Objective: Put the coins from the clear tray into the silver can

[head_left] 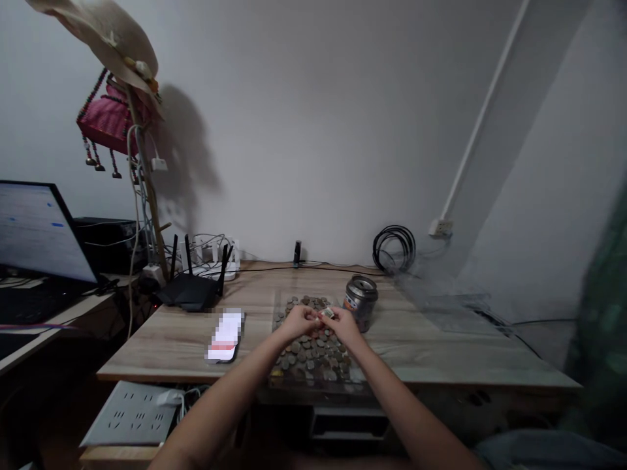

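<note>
Over a clear tray [275,307] of coins [313,356], my two hands meet fingertip to fingertip. My right hand [344,325] pinches a small folded piece of paper [327,313], which looks like a banknote. My left hand [298,324] has its thumb and fingers closed at the paper's left end; the exact grip is too small to make out. Loose silver-coloured coins lie spread across the tray beneath both hands, with some hidden by them. Just right of my right hand stands a grey can-shaped coin bank [361,297] with a cartoon face, upright.
A lit phone [226,336] lies on the wooden desk [416,352] to the left. Behind it sit a black router [191,290] and cables. A small black bottle [297,253], coiled black cable [394,248] and clear plastic sheet [445,307] are farther back.
</note>
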### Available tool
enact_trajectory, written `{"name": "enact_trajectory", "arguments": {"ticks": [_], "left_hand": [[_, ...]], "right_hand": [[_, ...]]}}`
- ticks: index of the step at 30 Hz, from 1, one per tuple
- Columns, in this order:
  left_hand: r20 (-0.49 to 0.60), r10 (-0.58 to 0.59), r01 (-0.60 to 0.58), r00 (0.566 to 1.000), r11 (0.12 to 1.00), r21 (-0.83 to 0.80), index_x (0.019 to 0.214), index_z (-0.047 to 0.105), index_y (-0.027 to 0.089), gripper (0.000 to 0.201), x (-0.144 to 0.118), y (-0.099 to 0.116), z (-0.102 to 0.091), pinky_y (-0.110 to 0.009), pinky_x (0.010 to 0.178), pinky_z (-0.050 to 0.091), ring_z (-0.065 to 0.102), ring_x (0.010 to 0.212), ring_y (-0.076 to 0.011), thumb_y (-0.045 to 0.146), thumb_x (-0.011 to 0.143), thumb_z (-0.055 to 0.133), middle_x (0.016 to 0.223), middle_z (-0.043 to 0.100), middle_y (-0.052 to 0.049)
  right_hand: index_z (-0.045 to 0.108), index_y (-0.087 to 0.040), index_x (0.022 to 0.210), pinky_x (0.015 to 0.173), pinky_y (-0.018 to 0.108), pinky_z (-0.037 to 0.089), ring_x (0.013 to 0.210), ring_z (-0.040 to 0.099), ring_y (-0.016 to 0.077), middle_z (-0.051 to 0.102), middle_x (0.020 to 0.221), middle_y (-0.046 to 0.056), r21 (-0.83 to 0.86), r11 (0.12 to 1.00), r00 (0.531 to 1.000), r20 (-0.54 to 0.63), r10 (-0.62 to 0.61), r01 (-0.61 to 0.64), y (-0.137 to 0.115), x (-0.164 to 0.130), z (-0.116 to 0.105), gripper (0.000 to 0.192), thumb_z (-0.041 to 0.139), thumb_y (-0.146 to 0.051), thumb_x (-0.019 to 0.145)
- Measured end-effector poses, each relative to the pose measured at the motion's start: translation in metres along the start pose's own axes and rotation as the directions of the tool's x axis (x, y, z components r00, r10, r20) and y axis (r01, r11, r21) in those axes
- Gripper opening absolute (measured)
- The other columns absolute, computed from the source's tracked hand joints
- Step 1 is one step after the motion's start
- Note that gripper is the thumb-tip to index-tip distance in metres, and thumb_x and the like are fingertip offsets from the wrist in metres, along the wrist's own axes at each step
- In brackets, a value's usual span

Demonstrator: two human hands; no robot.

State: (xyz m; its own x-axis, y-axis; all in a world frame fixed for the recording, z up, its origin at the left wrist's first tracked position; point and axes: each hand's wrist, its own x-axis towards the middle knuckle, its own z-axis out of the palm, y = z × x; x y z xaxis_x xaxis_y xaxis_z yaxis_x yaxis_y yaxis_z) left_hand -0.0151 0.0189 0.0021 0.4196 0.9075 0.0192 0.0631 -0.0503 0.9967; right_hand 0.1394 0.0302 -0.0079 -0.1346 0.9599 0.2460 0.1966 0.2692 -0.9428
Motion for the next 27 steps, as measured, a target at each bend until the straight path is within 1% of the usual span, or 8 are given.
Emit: {"name": "enact_trajectory", "arguments": {"ticks": [5, 7, 9, 11, 12, 16, 21, 27], "left_hand": [[0.049, -0.036, 0.038, 0.998, 0.998, -0.046, 0.066, 0.056, 0.012, 0.046, 0.018, 0.005, -0.010, -0.025, 0.058, 0.044, 0.060, 0.058, -0.0135, 0.053, 0.051, 0.070, 0.062, 0.064, -0.004], [0.038, 0.007, -0.005, 0.999, 0.999, -0.050, 0.066, 0.056, 0.013, 0.045, 0.026, 0.000, -0.012, -0.025, 0.057, 0.044, 0.060, 0.057, -0.0135, 0.054, 0.052, 0.068, 0.062, 0.064, -0.003], [-0.017, 0.038, -0.039, 0.999, 0.998, -0.054, 0.064, 0.054, 0.013, 0.044, 0.034, -0.007, -0.014, -0.024, 0.053, 0.043, 0.059, 0.055, -0.0129, 0.055, 0.056, 0.065, 0.062, 0.064, -0.003], [-0.094, 0.041, -0.046, 0.995, 0.998, -0.051, 0.063, 0.052, 0.014, 0.041, 0.039, -0.016, -0.019, -0.022, 0.050, 0.040, 0.058, 0.053, -0.0120, 0.054, 0.059, 0.062, 0.060, 0.063, -0.002], [-0.127, 0.031, -0.039, 0.991, 0.998, -0.055, 0.065, 0.053, 0.014, 0.039, 0.041, -0.020, -0.023, -0.021, 0.049, 0.039, 0.058, 0.053, -0.0115, 0.052, 0.060, 0.062, 0.060, 0.063, -0.001], [-0.221, -0.045, 0.012, 0.974, 0.989, -0.151, 0.071, 0.052, 0.015, 0.036, 0.044, -0.032, -0.037, -0.018, 0.044, 0.032, 0.056, 0.048, -0.0098, 0.049, 0.061, 0.060, 0.062, 0.062, 0.001], [-0.119, -0.012, 0.002, 0.993, 0.997, -0.079, 0.071, 0.051, 0.015, 0.033, 0.047, -0.041, -0.037, -0.019, 0.043, 0.031, 0.055, 0.046, -0.0097, 0.045, 0.059, 0.060, 0.058, 0.060, 0.001], [-0.099, -0.003, -0.002, 0.995, 0.999, -0.052, 0.070, 0.051, 0.015, 0.032, 0.045, -0.042, -0.036, -0.019, 0.043, 0.030, 0.055, 0.047, -0.0101, 0.046, 0.060, 0.056, 0.059, 0.060, 0.000]], "right_hand": [[0.060, -0.016, 0.078, 0.045, 0.027, 0.045, 0.050, 0.057, 0.0165, 0.062, 0.060, 0.003, -0.015, 0.999, 0.996, -0.078, -0.045, 0.044, -0.009, 0.007, -0.001, 0.035, 0.065, -0.043, 0.056], [0.060, -0.016, 0.082, 0.051, 0.028, 0.046, 0.055, 0.059, 0.0173, 0.064, 0.064, 0.004, -0.122, 0.985, 0.984, -0.116, -0.132, 0.118, -0.021, 0.013, -0.014, 0.033, 0.063, -0.039, 0.059], [0.062, -0.015, 0.081, 0.055, 0.027, 0.045, 0.059, 0.058, 0.0170, 0.064, 0.067, 0.005, -0.333, 0.931, 0.935, -0.259, -0.241, 0.147, -0.038, 0.023, -0.041, 0.028, 0.058, -0.037, 0.064], [0.065, -0.016, 0.080, 0.057, 0.025, 0.042, 0.065, 0.058, 0.0173, 0.066, 0.070, 0.006, -0.571, 0.820, 0.851, -0.411, -0.327, 0.040, -0.055, 0.037, -0.076, 0.025, 0.056, -0.034, 0.066], [0.066, -0.016, 0.079, 0.058, 0.024, 0.041, 0.068, 0.058, 0.0178, 0.066, 0.073, 0.007, -0.666, 0.745, 0.838, -0.434, -0.330, -0.051, -0.061, 0.045, -0.093, 0.023, 0.057, -0.032, 0.065], [0.069, -0.021, 0.079, 0.057, 0.023, 0.037, 0.076, 0.059, 0.0190, 0.068, 0.081, 0.006, -0.817, 0.492, 0.889, -0.427, -0.165, -0.301, -0.070, 0.071, -0.132, 0.022, 0.059, -0.028, 0.061], [0.068, -0.025, 0.088, 0.058, 0.024, 0.039, 0.082, 0.061, 0.0206, 0.067, 0.091, 0.005, -0.858, 0.322, 0.898, -0.437, -0.047, -0.401, -0.060, 0.080, -0.124, 0.026, 0.055, -0.026, 0.066], [0.069, -0.017, 0.086, 0.070, 0.029, 0.041, 0.089, 0.060, 0.0231, 0.066, 0.093, 0.013, -0.937, 0.198, 0.956, -0.292, 0.008, -0.288, -0.064, 0.085, -0.107, 0.028, 0.052, -0.036, 0.075]]}}
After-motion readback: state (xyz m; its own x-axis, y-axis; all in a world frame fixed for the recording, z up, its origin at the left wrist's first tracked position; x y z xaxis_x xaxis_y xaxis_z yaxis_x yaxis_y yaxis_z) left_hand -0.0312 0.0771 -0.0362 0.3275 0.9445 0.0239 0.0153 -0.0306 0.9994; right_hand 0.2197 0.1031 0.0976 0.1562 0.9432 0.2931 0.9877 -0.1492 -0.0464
